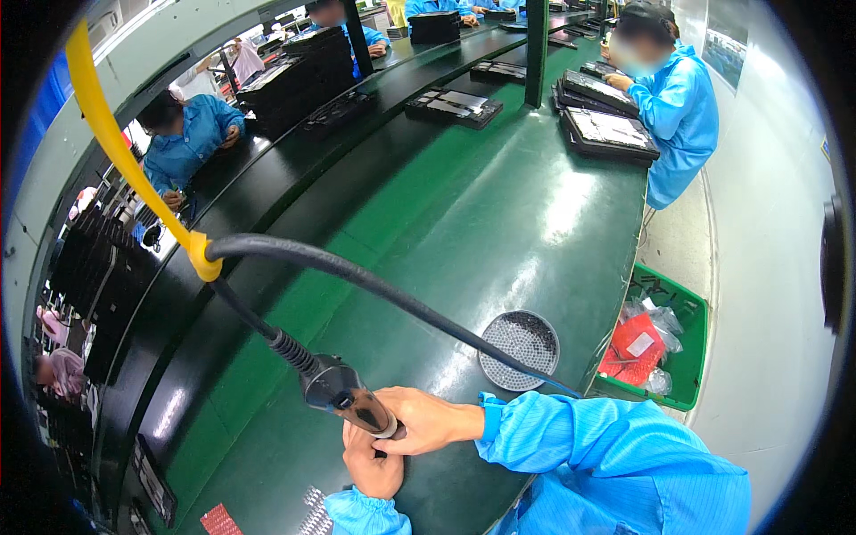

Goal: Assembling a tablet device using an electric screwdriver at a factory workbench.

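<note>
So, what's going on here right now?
A person's right hand grips the lower end of a dark corded tool. The left hand is close beneath it; whether it holds anything is hidden. A round grey tray sits on the green table, with a green bin beyond the table's right edge. A co-worker in blue is farther along.
</note>
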Available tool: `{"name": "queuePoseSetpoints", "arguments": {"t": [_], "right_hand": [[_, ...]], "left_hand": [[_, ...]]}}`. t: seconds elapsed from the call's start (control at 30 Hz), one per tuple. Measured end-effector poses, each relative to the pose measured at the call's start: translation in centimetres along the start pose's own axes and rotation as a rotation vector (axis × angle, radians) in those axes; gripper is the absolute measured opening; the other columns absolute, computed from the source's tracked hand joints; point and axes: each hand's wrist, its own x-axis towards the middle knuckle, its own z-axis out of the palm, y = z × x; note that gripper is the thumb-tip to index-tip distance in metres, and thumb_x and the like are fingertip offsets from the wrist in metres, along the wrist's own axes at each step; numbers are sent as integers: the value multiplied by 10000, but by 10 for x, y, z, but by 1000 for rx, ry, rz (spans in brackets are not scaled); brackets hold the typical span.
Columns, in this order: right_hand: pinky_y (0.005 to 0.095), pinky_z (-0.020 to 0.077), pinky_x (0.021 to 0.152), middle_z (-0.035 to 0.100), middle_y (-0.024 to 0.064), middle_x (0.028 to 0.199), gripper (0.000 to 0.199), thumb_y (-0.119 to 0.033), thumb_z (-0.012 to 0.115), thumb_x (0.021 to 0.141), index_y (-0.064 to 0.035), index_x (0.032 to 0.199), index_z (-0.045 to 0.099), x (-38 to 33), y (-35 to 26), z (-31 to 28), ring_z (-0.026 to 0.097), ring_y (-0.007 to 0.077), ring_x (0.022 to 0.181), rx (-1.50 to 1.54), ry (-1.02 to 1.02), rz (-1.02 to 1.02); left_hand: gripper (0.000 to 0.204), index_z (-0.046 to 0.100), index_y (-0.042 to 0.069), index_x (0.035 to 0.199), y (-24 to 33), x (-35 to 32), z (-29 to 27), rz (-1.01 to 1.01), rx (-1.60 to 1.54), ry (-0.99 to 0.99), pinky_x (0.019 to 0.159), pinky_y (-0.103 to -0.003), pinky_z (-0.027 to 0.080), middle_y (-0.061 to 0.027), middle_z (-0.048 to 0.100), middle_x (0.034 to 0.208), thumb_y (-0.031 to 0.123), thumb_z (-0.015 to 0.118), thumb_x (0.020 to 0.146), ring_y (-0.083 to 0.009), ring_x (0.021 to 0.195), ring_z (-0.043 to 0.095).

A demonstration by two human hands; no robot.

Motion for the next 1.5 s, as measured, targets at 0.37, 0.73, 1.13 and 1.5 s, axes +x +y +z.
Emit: {"name": "queuePoseSetpoints", "arguments": {"t": [0.37,0.73,1.13,1.5], "right_hand": [[447,471,795,602,193,946,434,-158,678,659,-4,1036,530,1,-2,-2,568,405,919,2,-16,8],[444,475,781,607,192,939,411,-143,675,656,-3,1017,536,2,-3,-3,572,406,904,21,-25,17],[441,480,753,612,185,924,396,-131,673,652,-7,1004,539,2,-2,0,576,407,885,12,-12,16],[444,479,770,609,190,946,410,-135,674,653,-6,1019,541,2,-5,-2,572,410,897,36,-45,71]], "left_hand": [[331,641,52,1068,0,0,0,33,-30,18,1045,-459,320,-163,637,1069,149,637,752,-348,1136,549],[325,640,54,1069,1,1,1,14,-21,18,1049,-454,317,-163,633,1089,142,628,757,-344,1151,541],[324,644,57,1069,-1,1,-2,23,4,-7,1054,-456,315,-165,622,1128,146,635,758,-355,1179,519],[328,638,55,1069,-4,-2,-2,32,-2,-8,1054,-459,313,-166,617,1135,160,633,759,-355,1175,519]]}}
